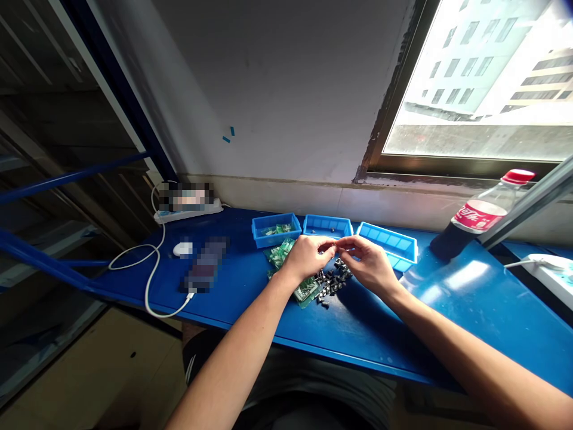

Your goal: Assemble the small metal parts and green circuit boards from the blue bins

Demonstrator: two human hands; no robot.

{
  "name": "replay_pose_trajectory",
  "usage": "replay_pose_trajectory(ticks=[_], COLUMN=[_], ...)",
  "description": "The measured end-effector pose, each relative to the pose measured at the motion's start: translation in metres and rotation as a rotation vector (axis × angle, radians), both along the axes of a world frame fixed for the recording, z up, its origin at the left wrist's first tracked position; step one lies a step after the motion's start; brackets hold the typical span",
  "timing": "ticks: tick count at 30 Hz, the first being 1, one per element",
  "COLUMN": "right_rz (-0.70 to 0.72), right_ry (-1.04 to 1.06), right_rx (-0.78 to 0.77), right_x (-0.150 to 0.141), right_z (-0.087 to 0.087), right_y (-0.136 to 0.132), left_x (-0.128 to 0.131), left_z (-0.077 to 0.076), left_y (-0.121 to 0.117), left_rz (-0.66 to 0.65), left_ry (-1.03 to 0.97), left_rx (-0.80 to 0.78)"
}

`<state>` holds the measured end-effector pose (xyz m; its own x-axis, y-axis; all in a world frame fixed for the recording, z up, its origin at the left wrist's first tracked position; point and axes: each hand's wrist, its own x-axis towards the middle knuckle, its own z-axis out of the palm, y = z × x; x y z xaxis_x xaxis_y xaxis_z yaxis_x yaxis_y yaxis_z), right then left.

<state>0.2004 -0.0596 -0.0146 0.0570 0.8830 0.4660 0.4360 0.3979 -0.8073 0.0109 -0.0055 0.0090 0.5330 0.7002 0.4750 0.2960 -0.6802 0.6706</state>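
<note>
While the left hand (pixel 307 257) and right hand (pixel 369 264) pinched a small, indistinct part (pixel 335 246) near frame centre, dark metallic components (pixel 333 283) and green circuit boards (pixel 307 292) lay beneath on the table (pixel 250 289).

3 blue bins (pixel 276 241), 1 cola bottle (pixel 478 216), 1 window (pixel 470 89), 2 blue tape bits (pixel 226 140), 2 hands (pixel 302 259). Green boards (pixel 306 294), small dark parts (pixel 333 283): many, heaped, too overlapped for exact count.
</note>
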Motion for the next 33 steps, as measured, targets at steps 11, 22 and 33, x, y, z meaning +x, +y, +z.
replay_pose_trajectory(ticks=[11,22,33], right_rz=[0.003,-0.033,0.009], right_ry=[0.025,-0.025,-0.033], right_rx=[-0.069,-0.029,0.037], right_x=[-0.0001,-0.0006,0.0024], right_z=[0.0027,0.0005,-0.001], right_y=[-0.0019,0.0014,0.0019], left_x=[-0.001,0.0003,0.0003], left_z=[-0.0038,0.0016,0.0002], left_y=[0.0037,0.0001,0.0006], left_rz=[-0.001,0.03,0.019], left_ry=[-0.035,-0.005,0.031], left_rx=[0.06,0.083,0.052])
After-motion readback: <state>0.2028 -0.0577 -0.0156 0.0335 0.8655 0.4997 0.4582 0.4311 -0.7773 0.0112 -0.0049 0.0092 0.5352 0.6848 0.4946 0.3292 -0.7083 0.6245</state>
